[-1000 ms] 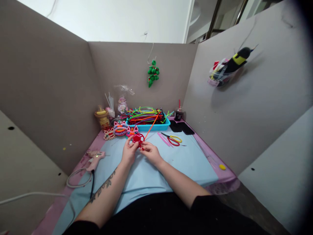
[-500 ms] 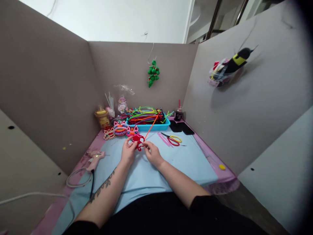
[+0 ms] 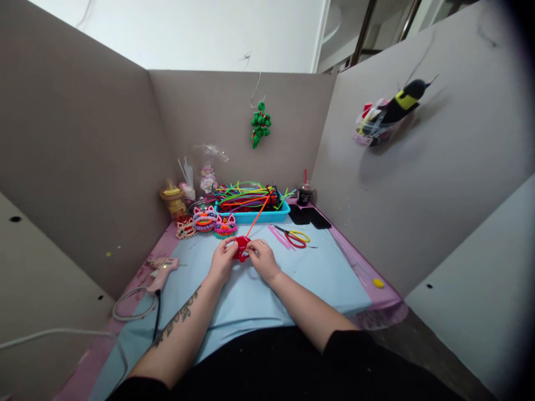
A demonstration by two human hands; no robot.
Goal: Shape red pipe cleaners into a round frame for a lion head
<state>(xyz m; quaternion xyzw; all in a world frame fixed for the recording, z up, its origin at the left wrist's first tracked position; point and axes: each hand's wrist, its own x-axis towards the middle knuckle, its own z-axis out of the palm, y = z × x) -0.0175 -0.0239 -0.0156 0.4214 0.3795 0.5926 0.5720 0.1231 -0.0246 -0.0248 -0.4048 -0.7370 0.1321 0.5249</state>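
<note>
Above the blue cloth, my left hand point(image 3: 223, 260) pinches the left side of a small red pipe-cleaner piece point(image 3: 242, 248). The fingers of my right hand point(image 3: 264, 260) are closed on its right edge. An orange pipe cleaner point(image 3: 257, 216) slants up and right from the red piece toward the tray; where its lower end meets the red piece is partly hidden by my fingers. Just beyond my left hand sit several colourful pipe-cleaner animal heads, among them a pink one point(image 3: 225, 226) and a purple-orange one point(image 3: 204, 219).
A blue tray point(image 3: 253, 216) of pipe cleaners stands at the back. Scissors point(image 3: 296, 238) and pink strips point(image 3: 281, 238) lie right of my hands. A pink glue gun point(image 3: 164, 274) with its cord is at left. A dark drink cup point(image 3: 305, 194) stands behind black pads point(image 3: 316, 218).
Both hands have brought the red piece slightly lower and to the right, and it has turned. My right fingers now press closer against it. The pink animal head shows more fully.
</note>
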